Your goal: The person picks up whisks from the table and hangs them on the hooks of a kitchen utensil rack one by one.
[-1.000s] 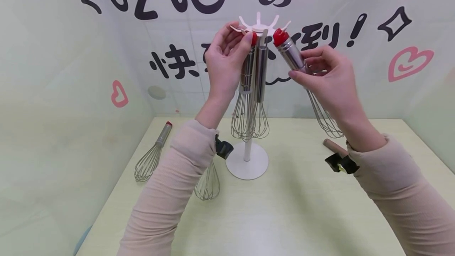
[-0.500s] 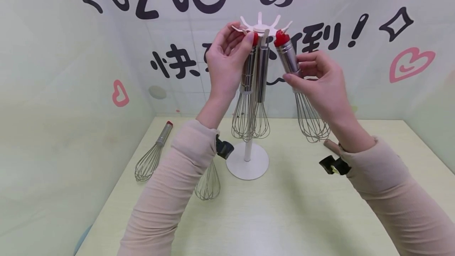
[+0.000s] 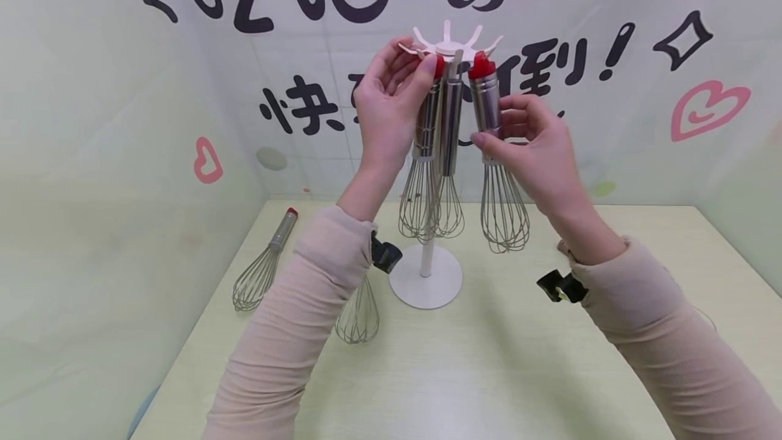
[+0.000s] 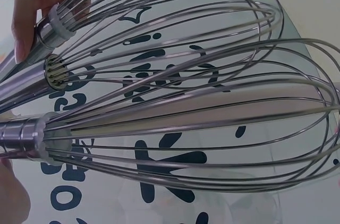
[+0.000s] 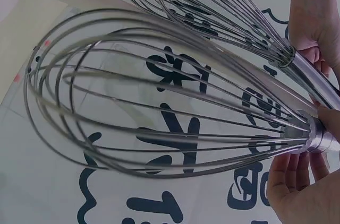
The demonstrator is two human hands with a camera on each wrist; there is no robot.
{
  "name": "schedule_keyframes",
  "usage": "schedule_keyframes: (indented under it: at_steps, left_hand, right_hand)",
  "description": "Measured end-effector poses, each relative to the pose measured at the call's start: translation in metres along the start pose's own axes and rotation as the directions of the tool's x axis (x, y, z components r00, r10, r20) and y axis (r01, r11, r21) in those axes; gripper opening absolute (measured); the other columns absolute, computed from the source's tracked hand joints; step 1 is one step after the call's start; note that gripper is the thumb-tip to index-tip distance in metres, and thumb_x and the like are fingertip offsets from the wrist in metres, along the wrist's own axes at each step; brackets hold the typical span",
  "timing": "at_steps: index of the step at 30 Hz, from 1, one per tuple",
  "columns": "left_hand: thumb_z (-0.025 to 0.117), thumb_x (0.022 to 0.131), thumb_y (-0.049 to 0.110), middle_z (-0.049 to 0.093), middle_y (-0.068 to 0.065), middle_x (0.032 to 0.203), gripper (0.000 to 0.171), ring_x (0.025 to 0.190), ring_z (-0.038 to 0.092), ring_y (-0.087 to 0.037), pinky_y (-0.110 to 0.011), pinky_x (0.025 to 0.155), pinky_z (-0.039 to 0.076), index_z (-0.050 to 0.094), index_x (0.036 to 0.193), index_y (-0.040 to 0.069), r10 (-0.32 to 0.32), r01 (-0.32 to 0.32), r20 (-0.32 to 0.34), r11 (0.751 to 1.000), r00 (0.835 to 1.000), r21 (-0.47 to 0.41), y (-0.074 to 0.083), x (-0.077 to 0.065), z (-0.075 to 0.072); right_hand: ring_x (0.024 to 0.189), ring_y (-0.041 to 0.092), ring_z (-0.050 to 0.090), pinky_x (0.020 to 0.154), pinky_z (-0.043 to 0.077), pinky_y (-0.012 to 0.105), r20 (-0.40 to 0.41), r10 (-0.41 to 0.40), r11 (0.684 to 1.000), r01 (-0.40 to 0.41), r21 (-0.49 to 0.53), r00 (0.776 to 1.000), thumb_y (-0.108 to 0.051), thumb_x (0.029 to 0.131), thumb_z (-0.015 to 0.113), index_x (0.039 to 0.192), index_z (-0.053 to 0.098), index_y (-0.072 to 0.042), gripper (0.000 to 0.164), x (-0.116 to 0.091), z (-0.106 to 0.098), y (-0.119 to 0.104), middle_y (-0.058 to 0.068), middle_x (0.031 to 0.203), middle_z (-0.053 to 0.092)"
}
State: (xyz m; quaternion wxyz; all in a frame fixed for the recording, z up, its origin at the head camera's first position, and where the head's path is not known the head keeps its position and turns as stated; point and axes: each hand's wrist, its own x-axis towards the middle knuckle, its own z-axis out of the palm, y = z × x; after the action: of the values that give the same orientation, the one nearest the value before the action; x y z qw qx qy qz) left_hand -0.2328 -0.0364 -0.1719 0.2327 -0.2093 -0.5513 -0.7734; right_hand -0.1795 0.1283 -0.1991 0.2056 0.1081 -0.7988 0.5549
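Note:
A white rack (image 3: 425, 290) with a round base and a ring of upturned hooks stands on the table. My left hand (image 3: 387, 100) pinches one of its front left hooks, the thumb against the red end of a hanging steel whisk (image 3: 425, 121). Beside that hangs a plain steel whisk (image 3: 450, 121). My right hand (image 3: 537, 148) grips a red-topped whisk (image 3: 487, 104) by the lower handle, thumb in front and fingers behind. This whisk is nearly upright, its red end overlapping a right-hand hook. In the right wrist view its wires (image 5: 175, 102) point away from the hand.
A red-ended whisk (image 3: 265, 260) lies at the table's left edge. The wires of another whisk (image 3: 358, 318) show beside my left forearm, its handle hidden. A brownish handle end (image 3: 563, 247) peeks out behind my right wrist. A printed backdrop (image 3: 305, 114) hangs behind the table.
My right hand has moved left toward the rack, and its whisk has swung from a slant to nearly upright. The left hand has stayed in place.

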Motion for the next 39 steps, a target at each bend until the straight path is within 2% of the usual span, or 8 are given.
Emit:
schedule_keyframes:
  at_steps: [14,26,31,39]
  left_hand:
    - [0.067,0.085,0.003,0.062,-0.015,0.114,0.041,0.103,0.062,-0.017,-0.02,0.097,0.053,0.055,0.124,-0.005,0.0,0.0,0.0,1.0,1.0,-0.007,0.0,0.001,0.001]
    - [0.067,0.085,0.002,0.062,-0.015,0.115,0.041,0.103,0.062,-0.017,-0.02,0.097,0.053,0.055,0.124,-0.004,-0.016,0.016,-0.007,1.0,1.0,-0.004,-0.002,0.002,0.0]
    - [0.068,0.085,0.003,0.062,-0.016,0.117,0.043,0.104,0.062,-0.017,-0.019,0.097,0.052,0.054,0.125,-0.004,-0.024,0.024,-0.011,1.0,1.0,0.005,-0.001,0.001,0.0]
    - [0.067,0.085,0.004,0.062,-0.017,0.116,0.042,0.104,0.063,-0.018,-0.02,0.097,0.053,0.055,0.124,-0.005,-0.001,0.001,-0.006,1.0,1.0,0.01,-0.001,0.0,0.0]
  right_hand:
    - [0.093,0.01,0.057,0.082,0.052,0.017,0.058,0.021,1.0,-0.022,0.004,0.998,-0.016,0.086,0.07,0.128,0.053,-0.005,0.047,0.0,0.005,0.001,-0.005,0.102,0.058]
    - [0.092,0.01,0.058,0.079,0.052,0.017,0.076,0.029,0.999,-0.032,0.035,0.997,-0.014,0.086,0.069,0.125,0.054,-0.004,0.042,0.001,0.01,0.004,0.0,0.104,0.061]
    - [0.093,0.009,0.058,0.081,0.051,0.017,0.1,0.017,1.0,-0.019,0.018,0.995,-0.015,0.088,0.068,0.125,0.054,-0.003,0.041,0.0,0.01,0.006,-0.005,0.1,0.06]
    - [0.094,0.007,0.057,0.084,0.051,0.018,0.115,0.019,0.999,-0.023,0.033,0.993,-0.016,0.088,0.068,0.124,0.054,-0.003,0.041,0.0,0.011,0.01,-0.01,0.097,0.059]
